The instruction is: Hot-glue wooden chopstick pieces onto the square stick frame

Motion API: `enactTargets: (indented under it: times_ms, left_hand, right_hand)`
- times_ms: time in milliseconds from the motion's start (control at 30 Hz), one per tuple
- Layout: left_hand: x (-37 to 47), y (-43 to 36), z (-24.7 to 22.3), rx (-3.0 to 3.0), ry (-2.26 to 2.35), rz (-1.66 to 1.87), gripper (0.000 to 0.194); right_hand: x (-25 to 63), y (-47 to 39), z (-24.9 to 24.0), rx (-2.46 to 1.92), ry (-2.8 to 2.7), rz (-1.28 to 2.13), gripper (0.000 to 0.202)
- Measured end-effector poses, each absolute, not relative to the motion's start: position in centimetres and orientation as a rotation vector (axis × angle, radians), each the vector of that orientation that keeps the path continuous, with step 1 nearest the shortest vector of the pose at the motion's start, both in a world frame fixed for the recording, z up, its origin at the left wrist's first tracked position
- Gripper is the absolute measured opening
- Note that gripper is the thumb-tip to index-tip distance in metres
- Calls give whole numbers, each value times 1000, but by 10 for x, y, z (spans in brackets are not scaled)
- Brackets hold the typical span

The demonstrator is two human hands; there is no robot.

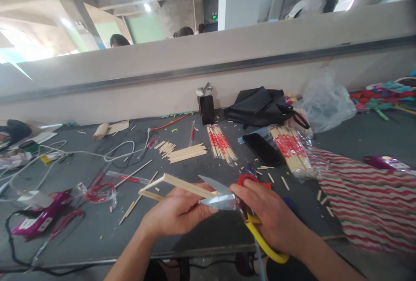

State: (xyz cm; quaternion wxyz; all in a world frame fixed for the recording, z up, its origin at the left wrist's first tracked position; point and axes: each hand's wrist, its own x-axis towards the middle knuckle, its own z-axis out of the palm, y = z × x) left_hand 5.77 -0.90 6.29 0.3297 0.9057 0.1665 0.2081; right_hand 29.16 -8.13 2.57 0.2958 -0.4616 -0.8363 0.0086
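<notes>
My left hand (175, 211) is closed around a small frame of joined wooden sticks (186, 185), which angles up and to the left. In my right hand (268, 209) are scissors (221, 201) with red and yellow handles. Their blades are spread, and the lower blade lies across the stick end at my left fingertips. Beyond my hands, a row of loose sticks (187, 153) lies beside a pile of short cut pieces (165, 148). A bundle of sticks in red-printed wrapping (221, 143) rests to the right of them.
A dark table (130, 233) holds a black phone (262, 149), a second stick bundle (290, 149), a black bag (258, 107), striped cloth (370, 198), white cables (110, 158) and a purple packet (43, 216). A low wall (156, 95) stands behind, with people beyond.
</notes>
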Motion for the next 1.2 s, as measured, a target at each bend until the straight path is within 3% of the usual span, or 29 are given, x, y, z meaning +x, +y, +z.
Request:
enactTargets:
  times_ms: [467, 767, 1200]
  left_hand:
    - [61, -11, 69, 2368, 458, 550, 22]
    - [59, -11, 69, 2436, 515, 457, 22]
    - [64, -12, 69, 2452, 461, 470, 28]
  right_hand:
    - [291, -79, 19, -1190, -2160, 9, 55]
    - [289, -76, 22, -1231, -2194, 221, 51]
    - [289, -77, 22, -1159, -2224, 269, 54]
